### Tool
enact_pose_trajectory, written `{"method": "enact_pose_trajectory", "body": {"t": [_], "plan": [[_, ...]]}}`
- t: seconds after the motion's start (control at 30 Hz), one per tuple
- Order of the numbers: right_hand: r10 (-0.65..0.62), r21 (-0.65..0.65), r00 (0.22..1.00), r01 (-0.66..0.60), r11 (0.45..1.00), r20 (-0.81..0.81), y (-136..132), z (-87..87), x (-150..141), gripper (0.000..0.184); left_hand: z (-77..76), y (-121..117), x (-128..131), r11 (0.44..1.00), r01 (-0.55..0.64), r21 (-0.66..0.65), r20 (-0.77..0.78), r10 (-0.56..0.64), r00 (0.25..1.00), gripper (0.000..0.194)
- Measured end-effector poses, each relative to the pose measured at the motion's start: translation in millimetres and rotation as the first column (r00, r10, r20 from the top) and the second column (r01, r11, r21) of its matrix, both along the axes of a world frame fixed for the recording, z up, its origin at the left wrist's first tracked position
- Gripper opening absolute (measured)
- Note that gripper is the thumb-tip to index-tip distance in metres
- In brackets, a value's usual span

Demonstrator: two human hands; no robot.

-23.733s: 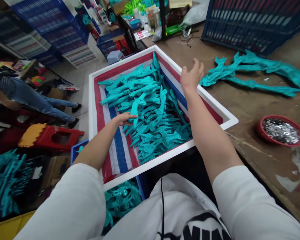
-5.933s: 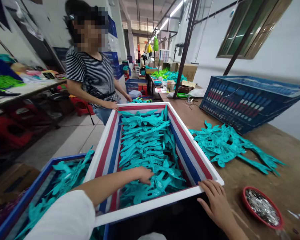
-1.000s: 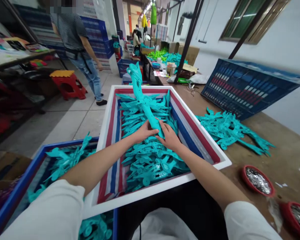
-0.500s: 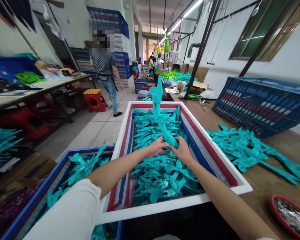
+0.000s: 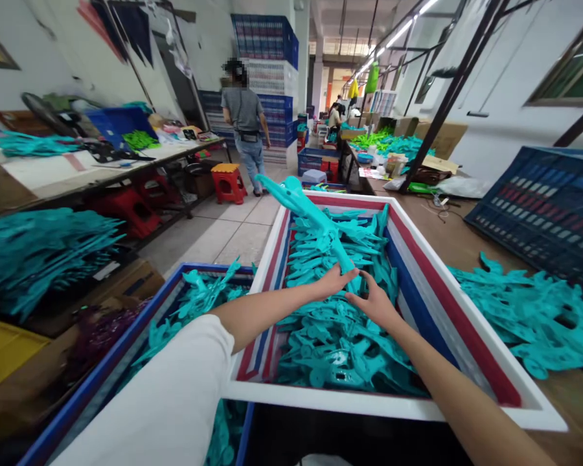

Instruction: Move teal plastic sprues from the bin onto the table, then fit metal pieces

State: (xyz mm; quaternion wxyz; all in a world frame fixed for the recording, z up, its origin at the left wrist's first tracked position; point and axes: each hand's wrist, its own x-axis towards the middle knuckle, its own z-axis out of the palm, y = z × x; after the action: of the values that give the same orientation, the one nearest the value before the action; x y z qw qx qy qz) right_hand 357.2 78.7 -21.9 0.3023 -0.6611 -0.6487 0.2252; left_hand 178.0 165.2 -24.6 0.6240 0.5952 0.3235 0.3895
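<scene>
A long, curved turquoise plastic part (image 5: 315, 217) rises at a slant over the white-rimmed crate (image 5: 466, 310). My left hand (image 5: 337, 283) is closed on its lower end. Close by on the right is my right hand (image 5: 376, 303), its thumb and fingers apart at that same end; whether a fingertip touches the part I cannot tell. Beneath both hands, the crate is filled with stacked turquoise parts (image 5: 340, 366) of similar look. Its inside is lined with red, white and blue striped sheeting.
A blue crate (image 5: 175, 275) with more parts stands to the left. Loose turquoise parts (image 5: 539, 310) cover the right-hand table beside a tilted blue crate (image 5: 544, 207). Further back are a person (image 5: 245, 123), a red stool (image 5: 229, 184) and stacked crates (image 5: 272, 77).
The plastic part has swung from nearly upright to leaning left. My right hand's fingers have spread from its lower end, while my left hand keeps hold. The view has turned left.
</scene>
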Motion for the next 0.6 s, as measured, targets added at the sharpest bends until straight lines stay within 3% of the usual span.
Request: {"method": "enact_pose_trajectory", "body": {"t": [0.07,0.23,0.33,0.43,0.53,0.6], "plan": [[-0.023,-0.072,0.999,0.021,0.997,-0.03,-2,7.7,-3,0.089,1.4,-1,-1,0.998,-0.032,0.054,-0.076,0.036,0.996,0.038],[-0.094,-0.086,0.995,0.096,0.992,0.028,0,19.0,-6,0.054,5.7,-1,-4,0.992,-0.031,0.122,-0.215,0.056,0.975,0.041],[-0.165,-0.101,0.986,0.163,0.982,-0.017,3,21.3,-3,0.057,6.4,3,-2,0.99,-0.032,0.14,-0.194,0.059,0.979,0.046],[-0.196,-0.075,0.961,0.185,0.98,-0.196,5,24.3,1,0.064,7.5,11,-3,0.998,-0.055,0.017,-0.126,0.057,0.99,0.053],[-0.226,-0.002,0.831,0.262,0.965,-0.508,6,34.0,13,0.075,11.9,22,-11,0.978,0.055,-0.201,-0.016,-0.059,0.998,0.064],[-0.242,0.096,0.696,0.409,0.907,-0.676,8,45.7,29,0.082,16.8,28,-21,0.939,0.222,-0.264,0.062,-0.213,0.975,0.072]]}}
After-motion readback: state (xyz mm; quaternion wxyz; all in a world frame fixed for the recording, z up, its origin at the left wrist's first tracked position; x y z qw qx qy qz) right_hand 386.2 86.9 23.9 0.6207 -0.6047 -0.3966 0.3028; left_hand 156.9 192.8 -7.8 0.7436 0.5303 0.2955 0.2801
